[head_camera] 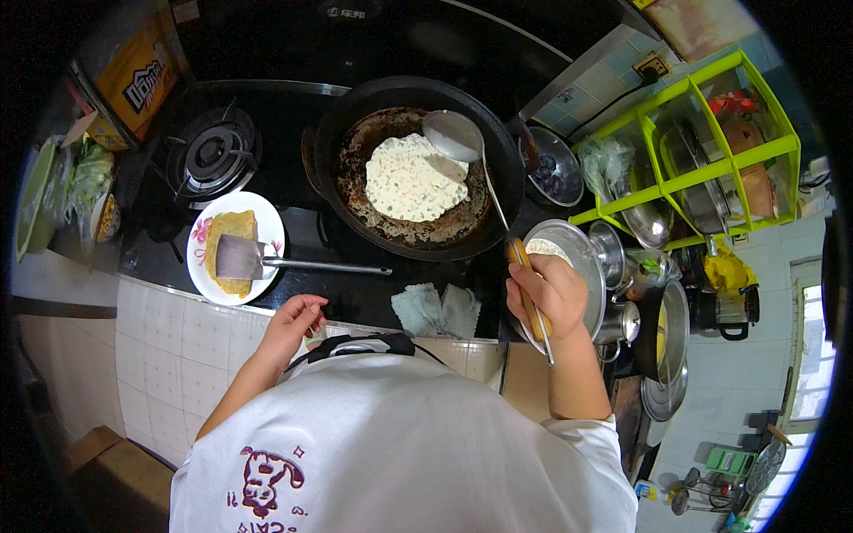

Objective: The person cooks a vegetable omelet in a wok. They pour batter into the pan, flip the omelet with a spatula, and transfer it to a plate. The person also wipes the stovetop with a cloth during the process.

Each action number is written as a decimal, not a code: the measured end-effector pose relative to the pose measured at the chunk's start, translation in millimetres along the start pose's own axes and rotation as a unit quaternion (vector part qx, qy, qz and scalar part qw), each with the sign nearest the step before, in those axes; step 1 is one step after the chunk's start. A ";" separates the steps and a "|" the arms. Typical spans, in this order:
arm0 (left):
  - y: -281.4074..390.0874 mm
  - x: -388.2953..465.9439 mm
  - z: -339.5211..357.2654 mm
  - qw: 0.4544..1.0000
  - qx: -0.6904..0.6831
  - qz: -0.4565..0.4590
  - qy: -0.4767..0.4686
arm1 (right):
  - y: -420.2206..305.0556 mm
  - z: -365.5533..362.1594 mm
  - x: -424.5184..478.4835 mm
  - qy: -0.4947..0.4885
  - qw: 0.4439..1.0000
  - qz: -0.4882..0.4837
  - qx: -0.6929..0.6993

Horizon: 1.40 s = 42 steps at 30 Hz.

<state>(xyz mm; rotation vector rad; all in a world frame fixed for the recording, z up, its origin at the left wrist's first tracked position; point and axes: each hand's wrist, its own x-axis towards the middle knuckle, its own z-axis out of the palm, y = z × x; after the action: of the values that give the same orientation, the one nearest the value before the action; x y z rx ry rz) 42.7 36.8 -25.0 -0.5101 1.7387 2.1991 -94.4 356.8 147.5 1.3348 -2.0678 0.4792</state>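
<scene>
My right hand (556,293) grips the wooden handle of a metal ladle (453,135), whose bowl hangs over the right part of a wok (493,226). Pale batter (413,183) flecked with green and orange bits is spread in a rough round on the wok's browned bottom. Just beneath my right hand is a metal basin (586,250) with some batter showing inside. By the front edge of the counter, my left hand (296,320) holds nothing, its fingers loosely curled. Nearest to it is a white plate (273,226) bearing a folded golden pancake (233,233), with a metal spatula (243,258) resting across both.
A folded cloth (433,310) lies at the counter's front edge. Left of the wok stands a bare gas burner (213,153). A metal bowl (556,166) with dark contents, a green rack (706,160) and several pots crowd the right. A cardboard box (136,80) stands far left.
</scene>
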 end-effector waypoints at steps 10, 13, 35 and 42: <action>2.7 1.3 -0.7 1.000 0.004 -0.002 -0.003 | 5.8 12.0 -10.3 -0.030 0.998 0.052 0.019; 5.2 1.3 -0.4 1.000 0.004 -0.002 -0.008 | 8.7 15.4 -11.5 -0.040 0.997 0.066 0.021; 4.0 7.1 8.2 0.999 0.017 -0.012 -0.029 | 3.3 4.0 -44.4 0.050 0.988 0.141 0.050; 9.6 14.7 26.5 0.997 0.051 -0.034 -0.050 | -9.4 0.9 -76.2 0.056 0.973 0.224 0.011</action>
<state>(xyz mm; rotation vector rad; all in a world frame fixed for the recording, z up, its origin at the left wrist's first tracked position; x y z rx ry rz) 22.8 60.5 -17.7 -0.4196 1.7452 2.0408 -63.8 404.1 95.3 0.8222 -2.2724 0.7514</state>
